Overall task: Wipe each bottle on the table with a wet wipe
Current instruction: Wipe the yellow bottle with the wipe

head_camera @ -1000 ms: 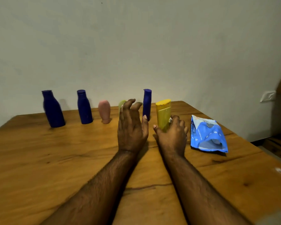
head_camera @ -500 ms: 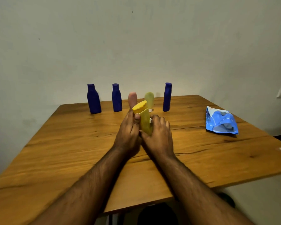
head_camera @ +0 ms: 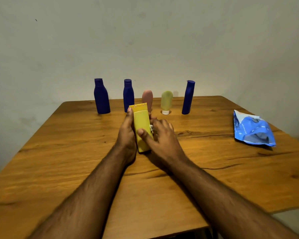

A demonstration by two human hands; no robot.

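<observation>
I hold one bottle [head_camera: 141, 128] mid-frame between my left hand [head_camera: 127, 135] and right hand [head_camera: 162, 137]; five bottles [head_camera: 101, 97] line the table [head_camera: 76, 152] edge behind; the wipe pack [head_camera: 253, 131] lies right.

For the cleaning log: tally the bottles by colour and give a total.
Dark blue bottles: 3
Pink bottle: 1
Pale green bottle: 1
Yellow bottle: 1, held in the left hand and the right hand
Total: 6
</observation>
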